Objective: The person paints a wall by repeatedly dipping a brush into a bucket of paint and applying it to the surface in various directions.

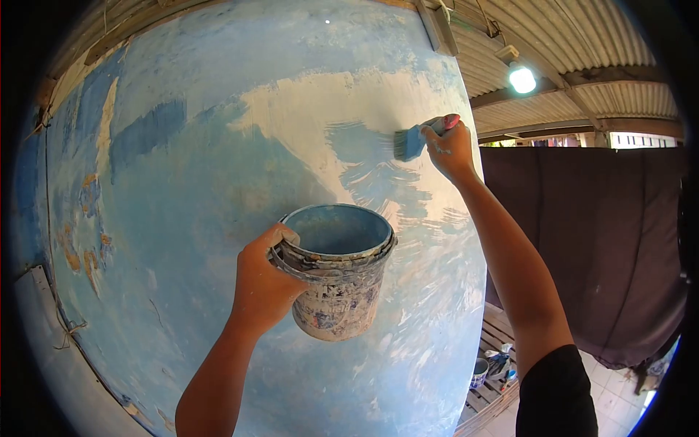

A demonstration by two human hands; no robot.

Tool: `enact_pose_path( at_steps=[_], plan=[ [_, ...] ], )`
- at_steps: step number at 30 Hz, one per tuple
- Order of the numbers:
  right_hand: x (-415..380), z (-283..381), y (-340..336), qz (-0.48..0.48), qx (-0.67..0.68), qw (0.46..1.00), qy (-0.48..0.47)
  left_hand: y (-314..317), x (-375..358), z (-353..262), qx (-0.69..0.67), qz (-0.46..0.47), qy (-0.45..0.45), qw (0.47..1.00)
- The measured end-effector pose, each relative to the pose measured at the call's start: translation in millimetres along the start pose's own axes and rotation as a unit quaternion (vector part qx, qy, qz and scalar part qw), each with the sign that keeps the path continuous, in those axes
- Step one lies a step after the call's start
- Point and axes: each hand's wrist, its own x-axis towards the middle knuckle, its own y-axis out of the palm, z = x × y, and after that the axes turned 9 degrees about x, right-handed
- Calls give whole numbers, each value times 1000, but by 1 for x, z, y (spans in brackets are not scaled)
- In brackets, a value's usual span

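Note:
My left hand (pixel 263 280) grips a paint bucket (pixel 338 295) by its rim and handle, thumb hooked over the edge. The bucket is crusted with dried paint outside and bluish inside. My right hand (pixel 449 151) is closed round the handle of a wide paintbrush (pixel 413 143), raised to the upper right. Its bristles point left, right at the wall (pixel 218 189). Blue paint covers much of this wall, with a pale cream patch (pixel 306 109) left of the brush and streaky blue strokes below it. Paint smears show on my right hand.
A lit bulb (pixel 521 79) hangs under the corrugated roof (pixel 582 36) at right. Behind my right arm stretches a dark cloth (pixel 590 240). Low at right, a small tub (pixel 479 371) stands on wooden slats (pixel 495 324). A cable (pixel 54 291) runs down the left side.

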Motion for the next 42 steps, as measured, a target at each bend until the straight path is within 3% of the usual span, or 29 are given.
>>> enact_pose_path(
  at_steps=[2,4,6,8,10,11,15,18,20,22,26,28,29,32,34,36,38,40,42],
  plan=[
    [18,24,13,24,-27,997,-65,-12,16,-2,-13,12,-13,1000],
    [13,27,19,58,98,993,-31,-7,18,-3,-24,14,-18,999],
    [6,-2,22,72,113,991,-23,-2,16,-3,-13,4,1,1000],
    [4,-29,12,45,94,995,-8,1,12,-3,-14,18,-8,1000],
    [14,-24,1,-1,-11,1000,-22,1,13,-8,-10,21,-11,1000],
    [17,-22,0,-4,-22,997,-75,0,12,-12,-5,25,-12,1000],
    [0,4,-2,33,121,990,-60,1,10,-12,2,17,2,1000],
    [-12,-36,-4,22,83,996,-23,6,10,-16,3,21,-1,1000],
    [-4,-49,-12,-26,23,998,-48,4,12,-15,5,26,-5,1000],
    [6,-43,-18,-17,-43,996,-82,7,12,-17,10,33,-9,999],
    [-4,-19,-20,11,39,995,-95,16,15,-19,1,38,-1,999],
    [-14,-32,-16,52,107,993,-25,19,17,-18,3,33,10,999],
    [-19,-53,-20,31,37,997,-56,22,17,-18,-14,36,0,999],
    [-15,-63,-36,13,-5,999,-36,26,14,-20,-34,41,-14,998],
    [-17,-53,-41,22,-50,996,-72,28,10,-22,-32,47,-20,998],
    [-25,-39,-40,41,65,994,-83,30,9,-22,-45,47,-15,998],
    [-42,-33,-41,69,171,983,22,36,8,-17,-45,40,-10,998],
    [-54,-84,-40,30,117,993,10,39,8,-17,-47,35,-4,998],
    [-53,-92,-54,21,90,996,21,39,9,-20,-42,50,-8,998]
  ],
)
